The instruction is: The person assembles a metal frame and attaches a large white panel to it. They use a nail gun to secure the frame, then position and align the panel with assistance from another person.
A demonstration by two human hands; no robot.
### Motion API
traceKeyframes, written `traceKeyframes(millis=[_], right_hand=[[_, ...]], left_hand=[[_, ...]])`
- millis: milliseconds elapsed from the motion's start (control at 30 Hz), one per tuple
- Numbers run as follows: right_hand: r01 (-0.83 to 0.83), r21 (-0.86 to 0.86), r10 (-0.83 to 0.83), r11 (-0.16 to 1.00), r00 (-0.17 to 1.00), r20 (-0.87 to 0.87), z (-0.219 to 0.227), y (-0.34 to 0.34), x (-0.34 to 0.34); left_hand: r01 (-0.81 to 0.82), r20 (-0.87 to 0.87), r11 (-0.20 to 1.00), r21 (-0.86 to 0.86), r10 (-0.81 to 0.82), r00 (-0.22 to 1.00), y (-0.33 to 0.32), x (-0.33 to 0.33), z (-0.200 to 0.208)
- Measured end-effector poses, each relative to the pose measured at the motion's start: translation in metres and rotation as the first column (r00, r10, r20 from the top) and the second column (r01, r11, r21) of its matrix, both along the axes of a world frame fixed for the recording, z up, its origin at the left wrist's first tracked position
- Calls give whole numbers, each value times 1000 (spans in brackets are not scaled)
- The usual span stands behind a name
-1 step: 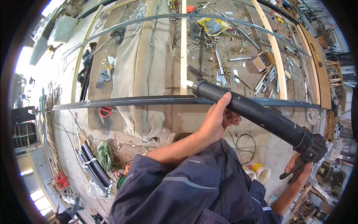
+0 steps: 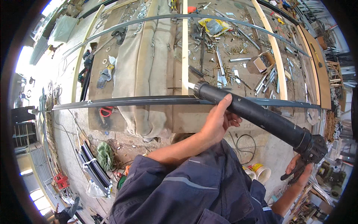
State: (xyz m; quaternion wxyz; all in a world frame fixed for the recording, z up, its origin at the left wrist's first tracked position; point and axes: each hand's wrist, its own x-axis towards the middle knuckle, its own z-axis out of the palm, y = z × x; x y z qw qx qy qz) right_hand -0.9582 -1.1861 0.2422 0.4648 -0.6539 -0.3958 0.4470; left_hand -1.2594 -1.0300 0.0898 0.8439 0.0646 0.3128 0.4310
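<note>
A black caulking gun with a long tubular barrel slants from upper left to lower right in front of me. Its short white nozzle points left, just above a long dark metal profile with pale streaks along it. My left hand supports the barrel near its front, thumb on top and fingers curled beneath. At the back end my right hand is wrapped around the handle and trigger, partly hidden by them.
Wooden battens run across the bench under the profiles. Loose screws, metal tubes and a cardboard box of fasteners lie at the right; a beige cloth lies left of centre. Buckets and a cable loop are by my legs.
The caulking gun's nozzle end has shifted slightly right and toward me. Both hands keep their hold. A person at the far lower left has moved a little.
</note>
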Motion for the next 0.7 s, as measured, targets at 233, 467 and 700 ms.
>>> traceKeyframes(millis=[233, 467, 700], right_hand=[[-11, 36, 8, 999, 997, 78, 23, -11, -31], [-32, 140, 24, 990, 998, 60, -8, 23, -53], [-9, 118, 0, 993, 998, 70, -27, 82, -88]], left_hand=[[53, 89, 999, 10, -54, 995, 2, -13, -10], [-15, 76, 997, 74, 9, 997, 65, -18, -11], [-84, 17, 976, 200, 82, 997, 139, -25, -28]])
